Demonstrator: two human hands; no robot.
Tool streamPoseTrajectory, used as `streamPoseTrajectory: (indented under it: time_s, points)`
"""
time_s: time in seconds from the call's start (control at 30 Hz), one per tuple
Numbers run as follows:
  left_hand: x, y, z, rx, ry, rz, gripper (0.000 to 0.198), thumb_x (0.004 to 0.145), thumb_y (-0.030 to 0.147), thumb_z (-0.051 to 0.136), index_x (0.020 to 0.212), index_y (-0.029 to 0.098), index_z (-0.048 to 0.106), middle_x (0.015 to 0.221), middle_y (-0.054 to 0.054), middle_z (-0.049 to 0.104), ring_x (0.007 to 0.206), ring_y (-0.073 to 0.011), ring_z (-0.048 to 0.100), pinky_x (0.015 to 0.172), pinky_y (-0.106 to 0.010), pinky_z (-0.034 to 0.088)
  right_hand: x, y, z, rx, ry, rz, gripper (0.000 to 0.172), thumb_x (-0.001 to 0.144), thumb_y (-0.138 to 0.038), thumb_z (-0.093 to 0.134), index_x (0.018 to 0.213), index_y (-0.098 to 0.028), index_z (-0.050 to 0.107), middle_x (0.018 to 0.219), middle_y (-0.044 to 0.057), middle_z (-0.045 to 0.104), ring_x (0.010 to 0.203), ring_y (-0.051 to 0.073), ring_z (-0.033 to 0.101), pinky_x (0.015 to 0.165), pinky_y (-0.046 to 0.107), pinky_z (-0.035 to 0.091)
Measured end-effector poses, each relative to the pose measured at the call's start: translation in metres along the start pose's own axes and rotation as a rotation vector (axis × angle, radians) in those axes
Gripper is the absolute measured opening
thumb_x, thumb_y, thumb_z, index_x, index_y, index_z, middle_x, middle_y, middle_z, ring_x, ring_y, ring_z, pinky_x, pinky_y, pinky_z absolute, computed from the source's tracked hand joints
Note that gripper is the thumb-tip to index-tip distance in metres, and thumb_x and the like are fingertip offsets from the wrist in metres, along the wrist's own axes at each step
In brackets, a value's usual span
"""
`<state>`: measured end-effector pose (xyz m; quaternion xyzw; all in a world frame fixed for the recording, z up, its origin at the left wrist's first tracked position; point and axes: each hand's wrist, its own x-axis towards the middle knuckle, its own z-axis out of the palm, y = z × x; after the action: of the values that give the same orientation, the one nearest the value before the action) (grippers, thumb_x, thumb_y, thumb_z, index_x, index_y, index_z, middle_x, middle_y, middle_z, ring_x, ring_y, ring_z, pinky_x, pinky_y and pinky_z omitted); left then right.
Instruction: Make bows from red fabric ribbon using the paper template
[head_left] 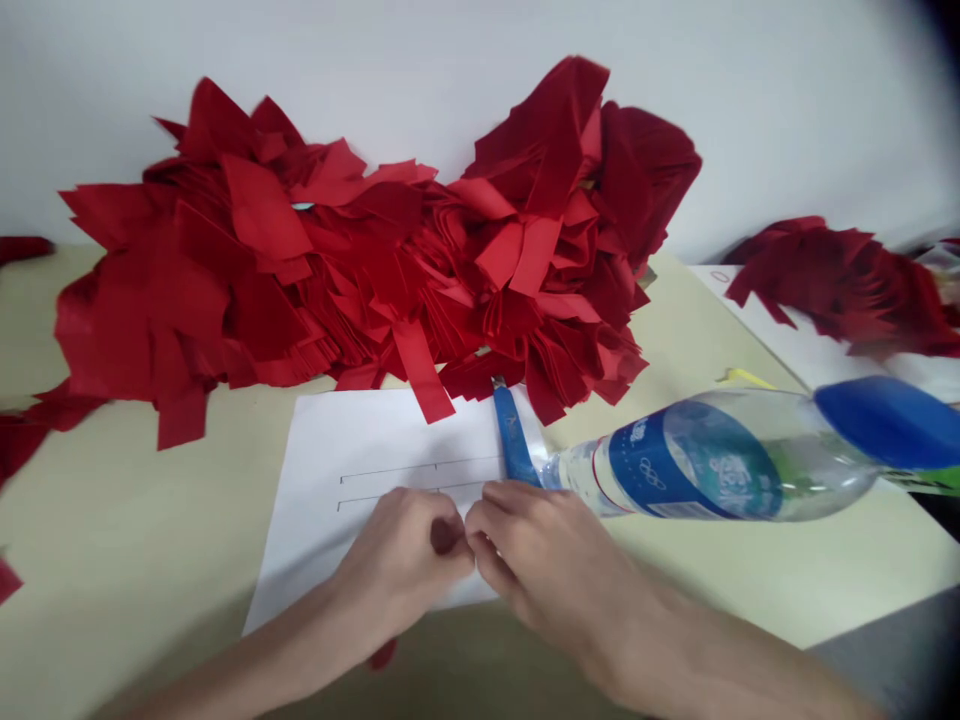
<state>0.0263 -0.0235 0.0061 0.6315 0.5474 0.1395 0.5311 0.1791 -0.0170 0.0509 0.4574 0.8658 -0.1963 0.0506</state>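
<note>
Left hand (394, 565) and right hand (544, 565) curled, fingertips meeting on a smooth white paper sheet (375, 470); any grasped item is hidden. Jagged red fabric strips (375, 270) lie heaped just beyond.

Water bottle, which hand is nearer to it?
Right. The right hand sits just below the neck of the water bottle, while the left hand lies farther left, on the other side of the right hand.

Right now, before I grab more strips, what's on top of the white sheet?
The white sheet bears lines, a red strip and a blue-handled cutter; the left hand and right hand hide its near part.
</note>
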Motion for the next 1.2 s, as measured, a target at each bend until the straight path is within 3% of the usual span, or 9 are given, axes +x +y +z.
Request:
streamPoseTrajectory:
  time_s: [0.1, 0.2, 0.4, 0.53, 0.77, 1.07, 1.13, 1.2]
  points:
    - [0.009, -0.001, -0.008, -0.291, 0.054, -0.035, 0.012, 0.070, 0.019, 0.053, 0.062, 0.017, 0.061, 0.061, 0.001, 0.058, 0.062, -0.0139, 0.050, 0.058, -0.024, 0.035, 0.001, -0.003, 0.003, -0.003, 0.162, 0.068, 0.017, 0.084, -0.012, 0.048, 0.077, -0.015, 0.064, 0.077, 0.006, 0.064, 0.061, 0.017, 0.057, 0.054, 0.029, 0.030]
    - [0.014, -0.002, -0.016, -0.612, 0.027, -0.072, 0.013, 0.075, 0.022, 0.056, 0.067, 0.016, 0.063, 0.067, 0.000, 0.061, 0.068, -0.0127, 0.050, 0.063, -0.023, 0.036, 0.003, 0.006, 0.001, 0.244, 0.276, 0.118, 0.018, 0.087, -0.017, 0.047, 0.082, -0.019, 0.065, 0.081, 0.002, 0.065, 0.066, 0.014, 0.057, 0.059, 0.027, 0.035]
    - [0.015, -0.005, -0.018, -1.025, -0.242, -0.077, 0.015, 0.080, 0.023, 0.056, 0.071, 0.015, 0.064, 0.067, -0.001, 0.061, 0.062, -0.0108, 0.047, 0.057, -0.022, 0.035, 0.009, 0.020, -0.008, 0.803, 0.192, 0.131, 0.018, 0.085, -0.018, 0.052, 0.071, -0.019, 0.065, 0.069, -0.003, 0.065, 0.059, 0.008, 0.050, 0.057, 0.022, 0.036]
    - [0.015, -0.006, -0.018, -1.068, -0.331, 0.014, 0.019, 0.084, 0.024, 0.055, 0.073, 0.013, 0.065, 0.072, -0.005, 0.063, 0.070, -0.0124, 0.052, 0.062, -0.022, 0.038, 0.010, 0.023, -0.013, 1.104, 0.077, 0.090, 0.020, 0.086, -0.025, 0.054, 0.070, -0.015, 0.063, 0.068, 0.000, 0.065, 0.058, 0.008, 0.050, 0.055, 0.022, 0.038]
    - [0.014, -0.008, -0.015, -1.150, -0.402, 0.023, 0.018, 0.084, 0.027, 0.061, 0.078, 0.011, 0.066, 0.075, -0.005, 0.060, 0.072, -0.0122, 0.054, 0.064, -0.022, 0.040, 0.010, 0.027, -0.013, 1.346, -0.017, 0.116, 0.023, 0.077, -0.034, 0.068, 0.081, -0.016, 0.056, 0.064, -0.001, 0.065, 0.052, 0.007, 0.048, 0.052, 0.022, 0.037]
    - [0.014, -0.012, -0.013, -1.207, -0.412, 0.043, 0.017, 0.084, 0.032, 0.063, 0.083, 0.015, 0.061, 0.069, -0.002, 0.058, 0.070, -0.0124, 0.054, 0.061, -0.021, 0.038, 0.018, 0.029, -0.011, 1.468, -0.086, -0.058, 0.029, 0.079, -0.041, 0.065, 0.088, -0.013, 0.062, 0.073, 0.003, 0.066, 0.067, 0.012, 0.061, 0.055, 0.023, 0.041]
    - [0.014, -0.010, -0.016, -1.172, -0.442, 0.059, 0.022, 0.082, 0.037, 0.064, 0.085, 0.015, 0.061, 0.070, -0.003, 0.059, 0.071, -0.0134, 0.054, 0.065, -0.023, 0.039, 0.018, 0.029, -0.010, 1.440, -0.094, -0.083, 0.029, 0.081, -0.042, 0.063, 0.082, -0.013, 0.064, 0.072, 0.003, 0.066, 0.064, 0.011, 0.059, 0.054, 0.023, 0.040]
    - [0.014, -0.007, -0.020, -1.068, -0.397, 0.069, 0.022, 0.082, 0.037, 0.062, 0.087, 0.015, 0.062, 0.074, -0.004, 0.062, 0.075, -0.0152, 0.056, 0.071, -0.026, 0.041, 0.017, 0.029, -0.009, 1.374, -0.069, -0.068, 0.029, 0.082, -0.041, 0.062, 0.075, -0.012, 0.063, 0.067, 0.002, 0.063, 0.058, 0.009, 0.053, 0.053, 0.022, 0.038]
